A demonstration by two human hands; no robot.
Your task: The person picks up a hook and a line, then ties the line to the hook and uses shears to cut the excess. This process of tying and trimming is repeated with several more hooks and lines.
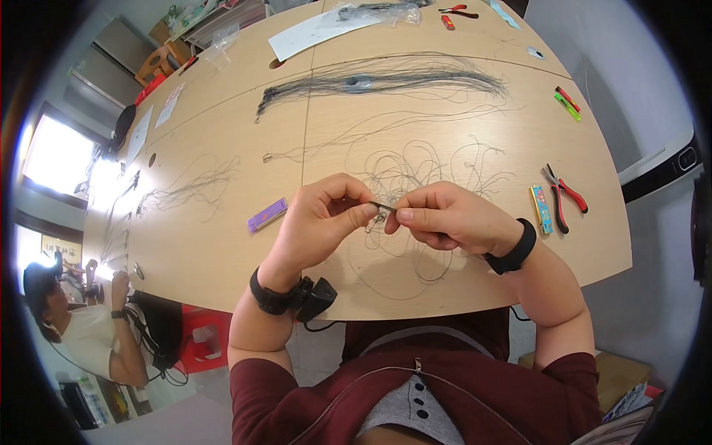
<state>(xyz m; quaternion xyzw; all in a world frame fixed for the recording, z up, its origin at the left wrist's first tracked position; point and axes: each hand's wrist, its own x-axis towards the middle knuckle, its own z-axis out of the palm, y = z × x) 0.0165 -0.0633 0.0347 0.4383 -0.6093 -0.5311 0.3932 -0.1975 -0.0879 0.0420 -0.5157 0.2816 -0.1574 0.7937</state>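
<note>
Both hands meet above the near part of the wooden table. A small thin dark piece spans the gap between their fingertips. My left hand pinches its left end between thumb and index finger. The thumb and index finger of my right hand close on its right end. Beneath and behind the hands lies a loose tangle of thin wire-like strands, with loops reaching toward the table's near edge. What the dark piece is exactly is too small to tell.
A purple box lies left of my hands. To the right are a blue box and red-handled pliers. A long strand bundle crosses the table farther back. Another person sits at the far left.
</note>
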